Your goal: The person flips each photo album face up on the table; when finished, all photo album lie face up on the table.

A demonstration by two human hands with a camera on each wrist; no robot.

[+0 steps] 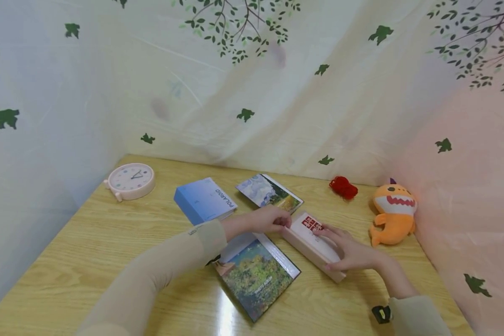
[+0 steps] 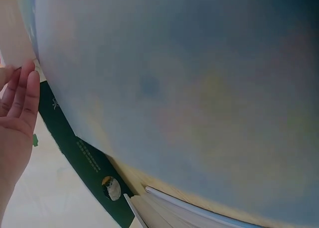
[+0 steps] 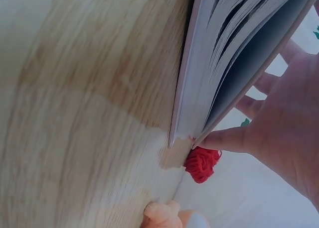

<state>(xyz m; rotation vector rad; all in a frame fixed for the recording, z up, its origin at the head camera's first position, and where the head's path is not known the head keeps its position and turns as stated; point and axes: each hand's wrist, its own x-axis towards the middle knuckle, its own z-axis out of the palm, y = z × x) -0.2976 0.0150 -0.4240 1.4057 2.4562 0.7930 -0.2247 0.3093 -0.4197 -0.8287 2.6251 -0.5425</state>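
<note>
A pale pink book (image 1: 309, 249) with a red square print on its cover lies at a slant on the table. My left hand (image 1: 273, 218) pinches its far left edge with curled fingers; in the left wrist view those fingers (image 2: 31, 91) meet a pale edge. Spread across the cover is my right hand (image 1: 352, 250), its fingers straight and its thumb at the near end. Seen from the right wrist, the thumb (image 3: 224, 139) touches the cover's corner, and a dark gap separates the cover from the pages (image 3: 219, 54). A photo album (image 1: 258, 275) with a painted garden cover lies beside the book.
Beyond my left forearm is a blue box-like item marked POLAROID (image 1: 206, 200). Another painted-cover album (image 1: 269, 192) lies behind the hands. A pink clock (image 1: 131, 181) stands far left; red yarn (image 1: 343, 187) and an orange shark plush (image 1: 394, 214) sit right, near the curtain.
</note>
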